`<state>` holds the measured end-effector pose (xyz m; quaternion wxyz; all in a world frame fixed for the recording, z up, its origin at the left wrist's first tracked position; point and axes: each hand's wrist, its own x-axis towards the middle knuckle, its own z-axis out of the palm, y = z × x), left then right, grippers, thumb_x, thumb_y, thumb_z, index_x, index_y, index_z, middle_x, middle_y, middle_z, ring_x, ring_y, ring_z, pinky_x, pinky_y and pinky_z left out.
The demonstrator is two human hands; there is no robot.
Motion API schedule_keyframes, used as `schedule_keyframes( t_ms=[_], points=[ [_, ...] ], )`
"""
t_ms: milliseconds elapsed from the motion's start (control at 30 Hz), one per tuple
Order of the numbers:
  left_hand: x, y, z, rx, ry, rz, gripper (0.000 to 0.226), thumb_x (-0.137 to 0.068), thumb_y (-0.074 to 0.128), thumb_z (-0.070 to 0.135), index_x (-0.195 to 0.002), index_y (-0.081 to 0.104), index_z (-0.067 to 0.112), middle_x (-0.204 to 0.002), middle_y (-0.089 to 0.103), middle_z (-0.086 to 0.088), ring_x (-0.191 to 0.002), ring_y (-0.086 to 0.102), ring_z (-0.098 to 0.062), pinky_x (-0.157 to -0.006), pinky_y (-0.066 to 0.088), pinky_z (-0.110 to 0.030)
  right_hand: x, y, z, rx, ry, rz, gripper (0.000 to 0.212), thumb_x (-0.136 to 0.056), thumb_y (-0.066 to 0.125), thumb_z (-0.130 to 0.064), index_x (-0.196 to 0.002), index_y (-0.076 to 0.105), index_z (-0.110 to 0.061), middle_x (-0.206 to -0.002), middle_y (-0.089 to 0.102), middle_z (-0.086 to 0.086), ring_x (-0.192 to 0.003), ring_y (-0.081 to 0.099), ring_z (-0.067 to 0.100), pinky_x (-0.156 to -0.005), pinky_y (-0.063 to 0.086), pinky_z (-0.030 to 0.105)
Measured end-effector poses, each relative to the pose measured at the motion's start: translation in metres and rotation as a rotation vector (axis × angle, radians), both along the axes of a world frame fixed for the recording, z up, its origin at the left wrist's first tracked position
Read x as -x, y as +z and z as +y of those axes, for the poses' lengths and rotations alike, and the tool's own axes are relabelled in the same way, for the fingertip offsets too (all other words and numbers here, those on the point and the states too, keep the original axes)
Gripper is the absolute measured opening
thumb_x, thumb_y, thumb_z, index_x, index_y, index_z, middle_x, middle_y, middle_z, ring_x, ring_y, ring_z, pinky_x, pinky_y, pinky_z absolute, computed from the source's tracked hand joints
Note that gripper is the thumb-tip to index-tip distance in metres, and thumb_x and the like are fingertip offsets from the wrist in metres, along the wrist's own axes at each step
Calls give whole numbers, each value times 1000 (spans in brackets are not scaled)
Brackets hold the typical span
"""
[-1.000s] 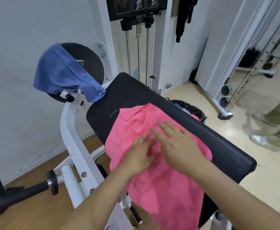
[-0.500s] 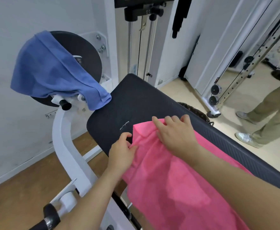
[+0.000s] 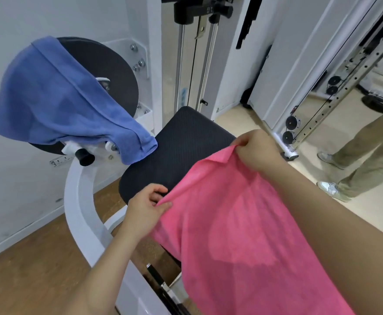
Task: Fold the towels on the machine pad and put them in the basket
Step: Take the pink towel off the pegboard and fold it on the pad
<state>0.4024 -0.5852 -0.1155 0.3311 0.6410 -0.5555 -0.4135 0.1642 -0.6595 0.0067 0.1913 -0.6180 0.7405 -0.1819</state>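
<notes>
Head view: the black machine pad point(image 3: 181, 146) serves as the reference for all positions below; the pink towel point(image 3: 242, 223) covers the near right portion of the pad and hangs down past its near edge; the far left portion of the pad is bare.

Left hand point(image 3: 147, 210): positioned at the near left edge of the pad; thumb and fingers pinch one corner of the pink towel.

Right hand point(image 3: 256, 151): positioned over the right side of the pad, farther away than the left hand; fingers curled, pinching the other top corner of the pink towel, which folds over slightly at the grip; the towel edge runs in a straight line between the two hands.

How much of the towel lies flat on the pad probably cannot be settled, since the right forearm covers that area.

A blue towel point(image 3: 61, 98) is draped over a black disc point(image 3: 115, 71) left of the pad; its lowest corner reaches the pad's far left edge; a white machine frame point(image 3: 79, 201) curves down left of the pad; another person's legs point(image 3: 367, 155) stand on the floor well right of the pad.
</notes>
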Motion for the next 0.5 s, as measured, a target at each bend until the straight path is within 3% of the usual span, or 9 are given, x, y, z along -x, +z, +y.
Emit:
schedule_keyframes(
  t_ms=[67, 100, 200, 300, 400, 500],
  points=[
    [-13, -7, -3, -59, -1, 3, 7, -82, 75, 24, -79, 69, 20, -74, 69, 4, -68, 63, -10, -64, 47, -22, -5, 0, -10, -3, -88, -203, 35, -76, 44, 0, -64, 70, -20, -63, 69, 5, -73, 68, 28, -76, 58, 42],
    [-19, -11, -4, -64, 11, 12, 22, -84, 72, 28, -69, 66, 14, -65, 65, 3, -60, 59, -11, -61, 45, -26, -8, -2, -15, 20, -104, -221, 31, -75, 46, -4, -61, 68, -20, -64, 70, 7, -73, 69, 29, -75, 58, 44],
    [-33, -17, -8, -53, 84, 30, 49, -87, 67, 33, -51, 44, 11, -45, 39, 5, -45, 36, -6, -51, 30, -22, -16, -9, -29, 109, -46, -3, 17, -80, 58, -25, -70, 69, -17, -75, 69, 2, -77, 63, 24, -66, 50, 32],
    [-43, -19, -18, -20, 130, 67, 41, -85, 71, 30, -52, 53, 13, -48, 46, 4, -47, 41, -5, -52, 33, -20, -28, -17, -46, 178, 64, 148, 25, -85, 61, -39, -80, 69, -15, -77, 64, 4, -79, 58, 25, -64, 41, 30],
    [-57, -23, -27, -22, 143, 133, 19, -86, 70, 23, -67, 69, 23, -68, 65, 8, -63, 56, -1, -65, 45, -22, -39, -27, -68, 268, 96, 199, 25, -91, 54, -33, -78, 63, -13, -82, 65, 10, -81, 57, 32, -63, 40, 34],
    [-70, -28, -34, 13, 222, 118, 11, -91, 64, 26, -81, 68, 26, -78, 67, 4, -75, 61, -13, -71, 47, -31, -51, -31, -86, 345, 109, 212, 27, -95, 47, -31, -79, 56, -11, -83, 62, 11, -82, 55, 33, -64, 42, 38]
  ],
)
